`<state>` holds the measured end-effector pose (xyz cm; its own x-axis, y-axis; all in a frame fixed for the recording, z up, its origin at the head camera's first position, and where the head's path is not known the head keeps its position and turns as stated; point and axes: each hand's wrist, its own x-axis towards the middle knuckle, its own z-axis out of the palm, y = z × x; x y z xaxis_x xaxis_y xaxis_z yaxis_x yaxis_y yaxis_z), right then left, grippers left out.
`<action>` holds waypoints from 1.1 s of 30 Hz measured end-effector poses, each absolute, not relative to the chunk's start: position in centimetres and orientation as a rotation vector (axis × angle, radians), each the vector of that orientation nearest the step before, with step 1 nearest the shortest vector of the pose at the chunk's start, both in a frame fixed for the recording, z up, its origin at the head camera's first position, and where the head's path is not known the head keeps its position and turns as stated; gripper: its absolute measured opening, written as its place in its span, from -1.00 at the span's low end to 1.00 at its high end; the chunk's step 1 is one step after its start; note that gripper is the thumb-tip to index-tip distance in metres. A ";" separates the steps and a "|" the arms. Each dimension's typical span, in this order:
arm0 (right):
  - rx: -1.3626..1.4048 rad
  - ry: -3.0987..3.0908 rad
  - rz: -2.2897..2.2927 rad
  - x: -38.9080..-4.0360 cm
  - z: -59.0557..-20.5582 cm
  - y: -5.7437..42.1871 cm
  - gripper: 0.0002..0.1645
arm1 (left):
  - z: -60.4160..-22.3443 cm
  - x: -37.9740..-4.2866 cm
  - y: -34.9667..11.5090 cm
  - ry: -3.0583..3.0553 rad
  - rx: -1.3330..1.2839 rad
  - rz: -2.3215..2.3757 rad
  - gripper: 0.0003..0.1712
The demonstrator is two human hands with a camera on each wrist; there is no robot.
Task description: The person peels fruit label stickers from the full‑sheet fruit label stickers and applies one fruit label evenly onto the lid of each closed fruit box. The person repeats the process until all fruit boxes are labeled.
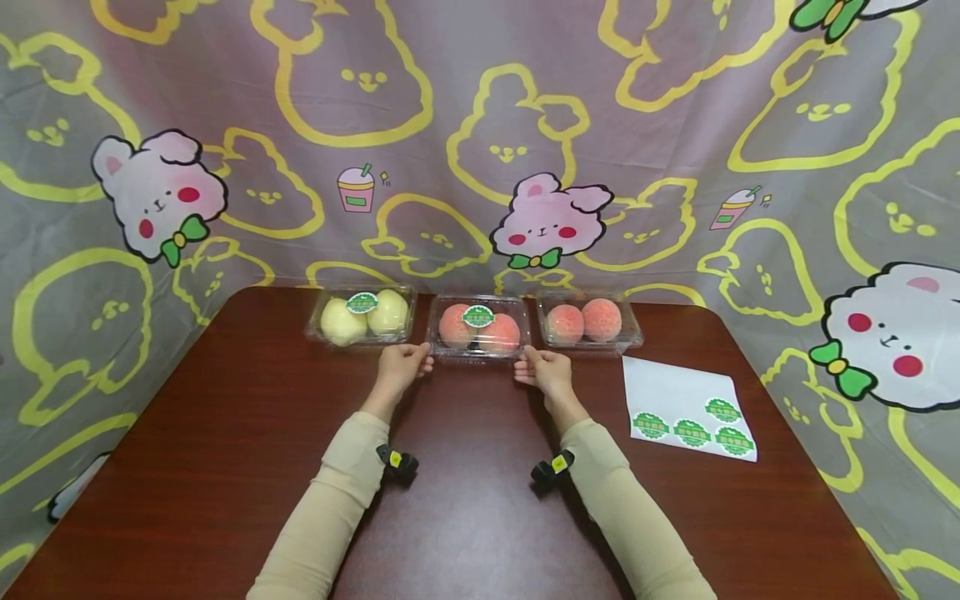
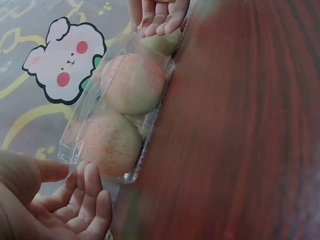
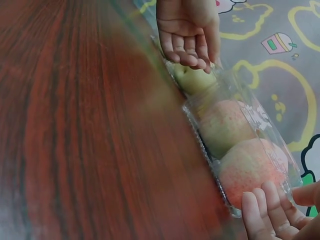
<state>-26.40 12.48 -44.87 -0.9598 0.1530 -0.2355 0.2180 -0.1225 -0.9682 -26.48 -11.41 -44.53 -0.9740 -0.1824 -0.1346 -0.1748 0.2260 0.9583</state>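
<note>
The left hand (image 1: 401, 368) pinched the left end of the middle clear box (image 1: 480, 357) between thumb and curled fingers, and the right hand (image 1: 547, 373) gripped the right end in the same way. The box sat straight ahead of the person, between the two hands, near the far edge of the table (image 1: 480, 492). Its long axis ran left to right, from one hand to the other, so neither hand was plainly nearer; each had its own short end. Through the lid showed two pinkish peaches (image 1: 458, 326), side by side along that axis, with a green round label (image 1: 477, 316) on top.

Further out, a second clear box (image 1: 378, 340) with two pale yellow-green fruits (image 1: 389, 312) stood beyond the left hand, also labelled. A third clear box (image 1: 627, 333), holding two more pinkish peaches and showing no label, stood beyond the right hand. The three made a row. Nearer the person, to the right of the right hand, lay a white sheet (image 1: 667, 387) bearing four green labels (image 1: 692, 433). A cartoon-printed curtain (image 1: 517, 42) hung behind.
</note>
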 end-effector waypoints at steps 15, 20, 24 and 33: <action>0.530 2.022 -2.425 -27.6 -45.6 11.2 -0.59 | -45.1 -27.6 -10.4 -2.116 0.529 -2.202 -0.57; 0.584 2.018 -2.418 -28.0 -45.7 10.9 -0.58 | -45.5 -28.0 -10.0 -2.024 0.575 -2.251 -0.55; 0.609 2.012 -2.408 -28.2 -45.7 10.7 -0.58 | -45.7 -28.2 -9.7 -1.995 0.597 -2.248 -0.55; 0.612 2.009 -2.404 -28.8 -45.7 10.7 -0.55 | -45.6 -28.4 -9.5 -1.964 0.596 -2.241 -0.54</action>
<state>-28.78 10.71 -45.70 -0.9253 0.2791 -0.2569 0.2032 -0.2071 -0.9570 -28.45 -9.54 -45.59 -0.9182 -0.3279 -0.2223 -0.1774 -0.1615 0.9708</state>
